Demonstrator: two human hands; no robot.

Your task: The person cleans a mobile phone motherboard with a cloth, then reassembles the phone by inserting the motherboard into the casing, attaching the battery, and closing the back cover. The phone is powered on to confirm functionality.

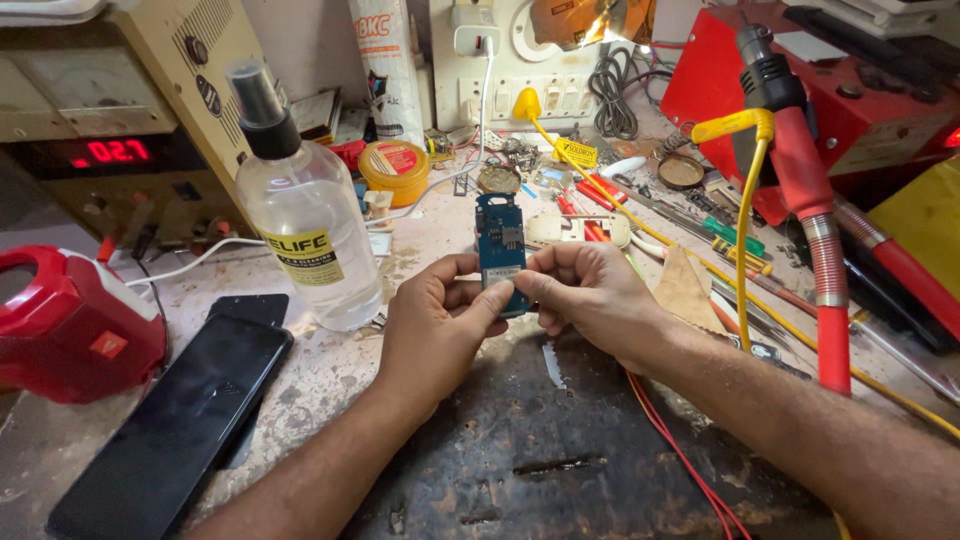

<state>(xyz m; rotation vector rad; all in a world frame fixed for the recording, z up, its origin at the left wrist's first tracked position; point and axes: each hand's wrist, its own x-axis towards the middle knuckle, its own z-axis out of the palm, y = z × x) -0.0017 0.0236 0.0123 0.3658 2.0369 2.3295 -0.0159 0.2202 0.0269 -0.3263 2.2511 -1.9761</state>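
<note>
Fingers of both hands clamped on small blue rectangular circuit board (501, 250), held above worn counter (330, 370). Long axis ran away from fingers, upward. Left hand (435, 325) pinched lower left edge, right hand (585, 290) lower right, equally near.

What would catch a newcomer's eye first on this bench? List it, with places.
At centre, the left hand and right hand pinch a small blue rectangular circuit board upright above the worn dark mat. Left of them stands a clear plastic spray bottle with a black nozzle, with a black slab phone lying flat nearer the front edge. At right, a red-handled tool rests upright.
</note>
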